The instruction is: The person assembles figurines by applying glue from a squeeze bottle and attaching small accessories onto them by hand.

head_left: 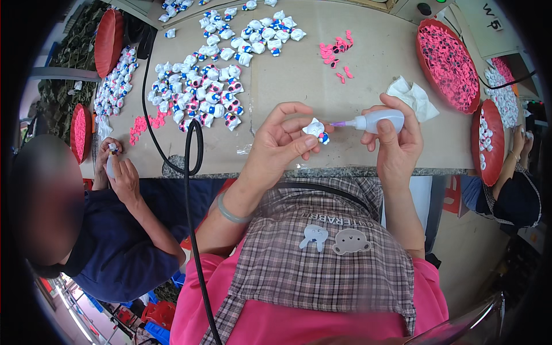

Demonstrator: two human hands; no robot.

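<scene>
My left hand [283, 138] pinches a small white figurine [314, 127] with blue and pink parts between thumb and fingers. In my right hand [398, 135] is a white squeeze bottle [376, 122], lying sideways with its purple nozzle [342, 123] toward the figurine. The nozzle tip ends just right of the figurine; whether they touch I cannot tell. Beyond my hands lies a loose group of small pink pieces [329, 52] with dark parts. A crumpled white tissue [413, 99] rests by my right fingers.
Many white, blue and pink figurines [198, 95] cover the table's left side. A red tray [422, 34] of pink pieces and a red tray [477, 144] with white figurines stand at right. A black cable [188, 190] hangs left. Co-workers' hands [123, 172] work at both sides.
</scene>
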